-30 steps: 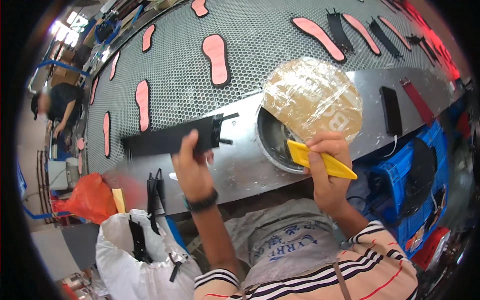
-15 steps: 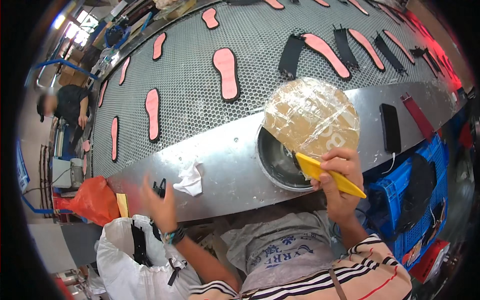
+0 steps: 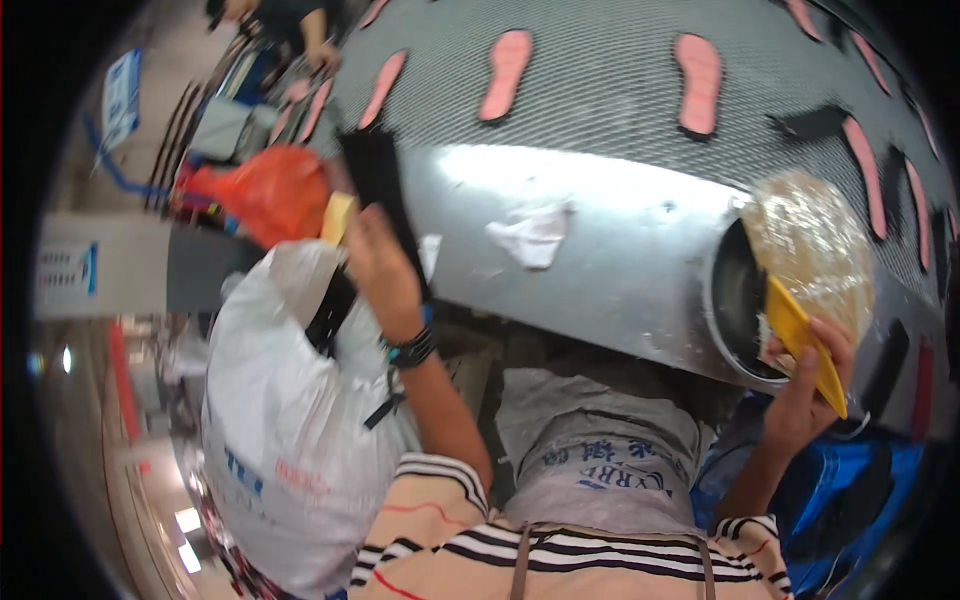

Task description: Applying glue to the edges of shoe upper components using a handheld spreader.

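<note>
My right hand (image 3: 800,395) is closed around a yellow scraper (image 3: 798,330), a thin slanting blade that looks like smooth plastic. The scraper's upper end leans over the opening of a round metal pot (image 3: 712,300), dark inside. A cardboard disc (image 3: 808,235) wrapped in crinkled, glossy clear film covers the pot's far side. Over on the left, my left hand (image 3: 385,270) lies against a flat, matte black strip (image 3: 378,175) — from here, blur keeps me from telling whether the fingers grip it. The strip slants above the left end of the bench (image 3: 610,285), a sheet of dull, spotted metal bearing a crumpled white cloth (image 3: 532,235). Just below that hand bulges a white sack (image 3: 265,430), creased and slack-mouthed, with a shiny orange-red bag (image 3: 275,195) beyond it. Pink, dark-edged insoles (image 3: 507,75) lie spaced across the grey mesh (image 3: 600,110) — slim, waisted shapes on a fine-holed surface.
</note>
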Demonstrator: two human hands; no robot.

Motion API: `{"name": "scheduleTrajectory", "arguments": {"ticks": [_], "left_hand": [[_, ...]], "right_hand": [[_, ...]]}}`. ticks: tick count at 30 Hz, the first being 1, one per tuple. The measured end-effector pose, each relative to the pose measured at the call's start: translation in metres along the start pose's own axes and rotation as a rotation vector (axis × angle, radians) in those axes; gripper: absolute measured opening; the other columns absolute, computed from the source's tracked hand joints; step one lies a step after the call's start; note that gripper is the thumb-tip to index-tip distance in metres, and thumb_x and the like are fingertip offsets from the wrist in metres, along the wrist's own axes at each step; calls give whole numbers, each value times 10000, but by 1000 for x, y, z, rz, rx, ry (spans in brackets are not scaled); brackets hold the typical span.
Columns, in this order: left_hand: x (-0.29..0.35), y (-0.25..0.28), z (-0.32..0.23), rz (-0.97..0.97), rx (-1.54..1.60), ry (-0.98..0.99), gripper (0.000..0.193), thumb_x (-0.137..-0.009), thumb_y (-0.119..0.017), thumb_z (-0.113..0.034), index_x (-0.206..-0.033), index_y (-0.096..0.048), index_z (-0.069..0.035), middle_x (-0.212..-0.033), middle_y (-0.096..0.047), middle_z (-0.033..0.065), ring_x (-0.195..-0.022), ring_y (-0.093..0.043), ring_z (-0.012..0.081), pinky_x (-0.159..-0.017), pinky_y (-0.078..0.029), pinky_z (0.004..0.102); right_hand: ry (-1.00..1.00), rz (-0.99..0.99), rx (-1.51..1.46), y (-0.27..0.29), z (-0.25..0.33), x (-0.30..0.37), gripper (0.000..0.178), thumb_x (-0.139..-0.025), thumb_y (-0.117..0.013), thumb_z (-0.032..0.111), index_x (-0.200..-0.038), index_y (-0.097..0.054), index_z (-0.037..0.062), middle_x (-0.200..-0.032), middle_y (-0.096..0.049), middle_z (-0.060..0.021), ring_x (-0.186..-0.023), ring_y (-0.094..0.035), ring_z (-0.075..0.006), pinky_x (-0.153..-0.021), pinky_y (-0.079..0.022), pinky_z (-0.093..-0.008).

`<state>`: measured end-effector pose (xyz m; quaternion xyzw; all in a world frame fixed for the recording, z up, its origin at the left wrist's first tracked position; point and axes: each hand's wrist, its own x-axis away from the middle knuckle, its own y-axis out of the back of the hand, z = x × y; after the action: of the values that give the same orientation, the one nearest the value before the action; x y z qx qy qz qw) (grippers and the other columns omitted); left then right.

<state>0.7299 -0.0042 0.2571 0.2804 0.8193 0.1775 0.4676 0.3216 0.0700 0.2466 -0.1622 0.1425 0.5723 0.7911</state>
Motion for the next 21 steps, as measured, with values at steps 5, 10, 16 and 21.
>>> {"name": "scheduleTrajectory", "arguments": {"ticks": [5, 10, 16, 21], "left_hand": [[6, 5, -39, 321, 963, 387, 265, -965, -569, -68, -1219, -546, -1, -1148, -599, 87, -1002, -542, 155, -932, -429, 307], [75, -14, -35, 842, 1676, 750, 286, -1091, -412, -265, -1332, -450, -115, -1113, -598, 155, -882, -655, 246, -850, -561, 464], [81, -35, -98, 1113, 1588, 841, 494, -947, -548, 14, -1393, -335, -5, -1244, -560, 182, -1146, -618, 348, -908, -579, 481], [91, -47, -103, 917, 1259, 696, 518, -937, -592, 33, -1397, -360, -18, -1152, -615, 135, -950, -669, 210, -759, -590, 342]], "right_hand": [[-51, 73, 209, -2, 9, -3, 203, -945, -588, -17, -1134, -657, -37, -1085, -595, -145, -877, -655, -221, -768, -559, -319], [134, 286, 593, -3, 6, -19, 229, -812, -719, -17, -1035, -729, 38, -870, -654, -99, -809, -603, -270, -715, -471, -365], [180, 315, 734, -5, -8, -18, 223, -795, -746, 12, -1010, -725, 65, -851, -644, -66, -806, -550, -250, -757, -406, -371], [127, 316, 762, -12, -5, -18, 184, -816, -746, 55, -996, -720, 79, -850, -647, -52, -820, -548, -242, -806, -374, -372]]}}
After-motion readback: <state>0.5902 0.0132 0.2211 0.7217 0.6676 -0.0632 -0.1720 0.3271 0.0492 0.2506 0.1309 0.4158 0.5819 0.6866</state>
